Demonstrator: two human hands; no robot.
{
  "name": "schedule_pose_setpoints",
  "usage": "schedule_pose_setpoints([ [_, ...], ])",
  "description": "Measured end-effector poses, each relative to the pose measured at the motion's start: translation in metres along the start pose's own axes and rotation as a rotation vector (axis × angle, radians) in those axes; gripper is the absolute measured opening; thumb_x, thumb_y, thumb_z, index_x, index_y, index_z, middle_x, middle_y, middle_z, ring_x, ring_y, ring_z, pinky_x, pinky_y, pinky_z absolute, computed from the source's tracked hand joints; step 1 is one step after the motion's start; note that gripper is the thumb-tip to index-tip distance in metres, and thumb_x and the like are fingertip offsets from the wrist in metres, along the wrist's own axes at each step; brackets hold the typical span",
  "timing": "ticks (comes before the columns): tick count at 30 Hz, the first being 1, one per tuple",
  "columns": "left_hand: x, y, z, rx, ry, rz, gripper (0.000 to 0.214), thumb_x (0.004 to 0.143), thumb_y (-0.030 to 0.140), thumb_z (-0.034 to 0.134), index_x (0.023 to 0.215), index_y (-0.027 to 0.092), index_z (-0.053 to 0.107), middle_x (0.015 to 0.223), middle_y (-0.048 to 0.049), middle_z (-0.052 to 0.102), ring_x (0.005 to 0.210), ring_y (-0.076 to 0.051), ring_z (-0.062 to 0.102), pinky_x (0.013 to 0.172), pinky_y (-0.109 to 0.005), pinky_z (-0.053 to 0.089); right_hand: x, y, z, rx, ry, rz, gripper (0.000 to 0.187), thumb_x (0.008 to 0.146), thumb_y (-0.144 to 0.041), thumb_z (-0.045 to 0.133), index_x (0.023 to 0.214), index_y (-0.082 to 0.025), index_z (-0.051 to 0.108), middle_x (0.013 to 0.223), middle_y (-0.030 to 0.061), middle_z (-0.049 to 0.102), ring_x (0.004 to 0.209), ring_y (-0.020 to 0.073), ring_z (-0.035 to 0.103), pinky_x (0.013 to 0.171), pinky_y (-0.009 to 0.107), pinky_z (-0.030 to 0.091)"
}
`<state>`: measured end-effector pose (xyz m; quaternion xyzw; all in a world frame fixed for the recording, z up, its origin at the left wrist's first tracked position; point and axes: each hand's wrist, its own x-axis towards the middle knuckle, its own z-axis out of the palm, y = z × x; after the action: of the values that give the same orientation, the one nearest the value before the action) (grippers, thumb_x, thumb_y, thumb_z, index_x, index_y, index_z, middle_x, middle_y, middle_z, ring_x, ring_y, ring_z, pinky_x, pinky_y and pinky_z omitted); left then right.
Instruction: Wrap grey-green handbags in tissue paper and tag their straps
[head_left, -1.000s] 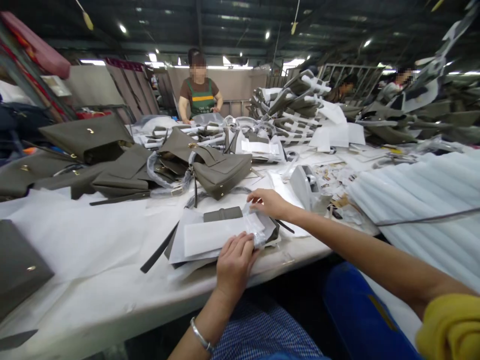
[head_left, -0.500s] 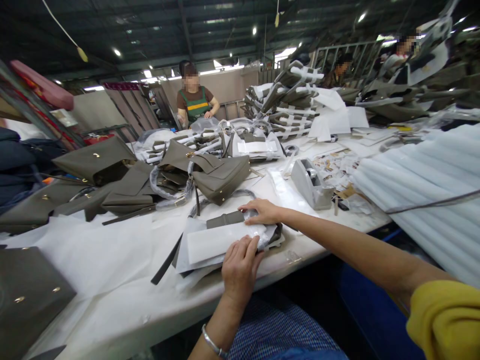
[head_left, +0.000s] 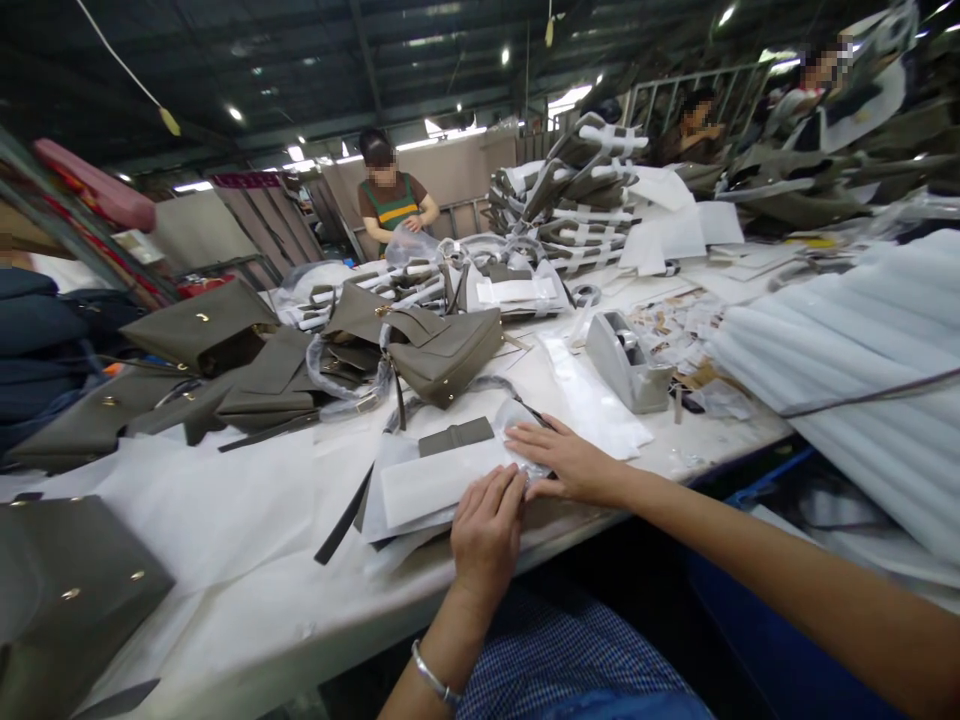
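A flattened olive-grey handbag [head_left: 454, 438] lies before me on the white table, with a white foam sheet [head_left: 435, 488] across its top. Clear plastic wrap [head_left: 510, 415] covers its right end, and a dark strap [head_left: 346, 512] sticks out at the left. My left hand [head_left: 487, 525] rests over the bag's front edge, fingers side by side and lightly bent on the foam and plastic. From the right, my right hand [head_left: 566, 462] lies on the plastic with fingers stretched out and thumb apart, close to the left fingertips. What lies beneath both palms is hidden.
More olive bags [head_left: 446, 355] lie behind and to the left. A grey tape dispenser [head_left: 626, 365] stands on the right beside white sheets [head_left: 589, 395]. A foam stack [head_left: 847, 340] rises at far right. A co-worker [head_left: 394, 200] stands across the table [head_left: 262, 625].
My right hand has slid right and toward me, from the bag's back edge onto the plastic at its right end. My left hand stays on the front edge. The view has shifted slightly.
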<state>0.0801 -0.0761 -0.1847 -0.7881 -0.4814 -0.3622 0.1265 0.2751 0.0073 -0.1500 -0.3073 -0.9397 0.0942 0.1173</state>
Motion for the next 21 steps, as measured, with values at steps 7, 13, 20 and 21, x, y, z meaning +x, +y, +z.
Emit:
schedule_pose_setpoints([
  [7, 0.005, -0.026, -0.042, 0.124, -0.251, 0.222, 0.046, 0.096, 0.018, 0.053, 0.142, 0.016, 0.047, 0.146, -0.0078, 0.052, 0.134, -0.023, 0.050, 0.112, -0.041, 0.043, 0.002, 0.006, -0.016, -0.172, 0.043, -0.095, 0.064, 0.087, -0.038, 0.067, 0.145, -0.022, 0.045, 0.148, 0.0113, 0.049, 0.142, 0.0307, 0.036, 0.119, 0.058, 0.010],
  [13, 0.001, -0.065, -0.086, 0.346, -0.309, 0.139, 0.055, 0.094, 0.017, 0.055, 0.147, 0.014, 0.040, 0.148, -0.0108, 0.049, 0.135, -0.029, 0.048, 0.110, -0.050, 0.042, -0.010, -0.007, -0.016, -0.165, 0.266, 0.158, 0.039, 0.093, -0.016, 0.050, 0.130, -0.022, 0.061, 0.138, 0.0114, 0.058, 0.129, 0.0318, 0.049, 0.110, 0.052, 0.036],
  [20, -0.026, -0.078, -0.061, 0.288, -0.256, 0.089, 0.053, 0.093, 0.008, 0.046, 0.146, 0.013, 0.040, 0.140, -0.0126, 0.057, 0.130, -0.027, 0.054, 0.109, -0.045, 0.045, -0.019, -0.064, 0.021, 0.542, 0.218, 0.518, 0.023, 0.093, -0.040, 0.051, 0.096, -0.022, 0.066, 0.083, 0.0051, 0.072, 0.079, 0.0235, 0.068, 0.077, 0.037, 0.054],
  [21, -0.028, -0.078, -0.059, 0.270, -0.250, 0.081, 0.055, 0.093, 0.007, 0.045, 0.147, 0.013, 0.039, 0.141, -0.0127, 0.057, 0.131, -0.026, 0.053, 0.108, -0.044, 0.045, -0.017, -0.069, 0.025, 0.687, 0.207, 0.568, 0.022, 0.090, -0.041, 0.055, 0.096, -0.022, 0.064, 0.083, 0.0040, 0.072, 0.079, 0.0229, 0.069, 0.077, 0.037, 0.054],
])
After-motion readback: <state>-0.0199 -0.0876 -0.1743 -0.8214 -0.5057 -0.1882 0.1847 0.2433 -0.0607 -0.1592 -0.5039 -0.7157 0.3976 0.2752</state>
